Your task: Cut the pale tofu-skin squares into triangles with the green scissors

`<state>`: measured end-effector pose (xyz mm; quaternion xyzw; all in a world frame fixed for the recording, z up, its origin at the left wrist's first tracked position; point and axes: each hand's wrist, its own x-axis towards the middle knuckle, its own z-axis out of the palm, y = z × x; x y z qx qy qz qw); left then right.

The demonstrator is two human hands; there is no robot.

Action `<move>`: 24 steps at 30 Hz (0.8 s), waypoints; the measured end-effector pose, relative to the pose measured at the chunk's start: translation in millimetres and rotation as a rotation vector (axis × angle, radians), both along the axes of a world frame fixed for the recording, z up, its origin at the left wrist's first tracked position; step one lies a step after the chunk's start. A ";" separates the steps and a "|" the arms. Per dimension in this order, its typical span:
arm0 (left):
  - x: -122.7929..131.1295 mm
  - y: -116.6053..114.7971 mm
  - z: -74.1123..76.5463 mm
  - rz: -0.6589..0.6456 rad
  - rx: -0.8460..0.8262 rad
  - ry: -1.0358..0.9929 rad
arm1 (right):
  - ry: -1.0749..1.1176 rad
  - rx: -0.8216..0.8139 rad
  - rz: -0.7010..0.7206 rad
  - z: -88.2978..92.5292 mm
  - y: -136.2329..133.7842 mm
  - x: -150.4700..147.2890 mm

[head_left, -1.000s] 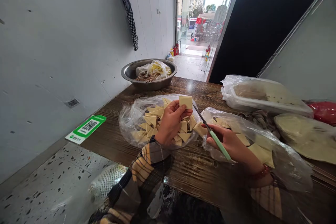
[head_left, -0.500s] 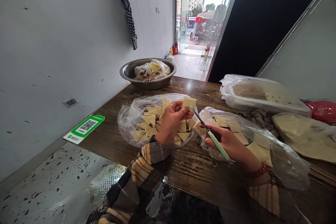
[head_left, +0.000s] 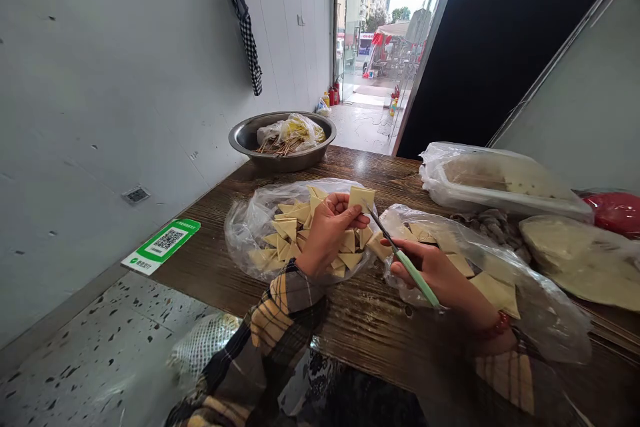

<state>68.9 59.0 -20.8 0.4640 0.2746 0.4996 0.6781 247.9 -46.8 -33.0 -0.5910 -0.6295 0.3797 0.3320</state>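
Observation:
My left hand (head_left: 327, 230) pinches a small pale-yellow square of bean-curd sheet (head_left: 362, 196) above a clear plastic bag. My right hand (head_left: 433, 267) is closed round scissors with a light green handle (head_left: 416, 278); their dark blades meet the square's lower right edge. Seen nearly edge-on, the blades do not show how wide they are apart. Beneath my left hand, many cut triangular pieces (head_left: 286, 228) lie heaped on the clear bag (head_left: 245, 230). Under my right forearm, a second clear bag (head_left: 545, 310) holds larger pale squares (head_left: 495, 292).
A steel basin (head_left: 283, 161) with bagged skewers stands at the wooden table's (head_left: 210, 280) far end. To the right are a plastic-wrapped white tray (head_left: 510, 180), a bag of pale sheets (head_left: 580, 260) and a red bundle (head_left: 617, 212). A QR-code sign (head_left: 163, 247) lies at the left edge.
Hardly anything differs. Both hands, the bean-curd square and the scissors keep nearly the same place, with only a very slight shift of the view.

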 end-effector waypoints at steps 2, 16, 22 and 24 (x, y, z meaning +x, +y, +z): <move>-0.3 0.3 0.2 -0.004 -0.004 -0.008 | -0.006 0.004 -0.011 -0.5 -0.2 0.7; -1.4 4.8 -8.1 -0.011 0.034 0.080 | -0.147 0.077 -0.072 -7.7 3.2 3.3; -0.7 2.5 -6.4 -0.026 0.045 0.113 | -0.164 0.071 -0.080 -6.3 2.5 2.4; -0.4 1.3 -5.5 -0.037 0.061 0.146 | -0.156 0.076 -0.072 -5.3 2.4 1.2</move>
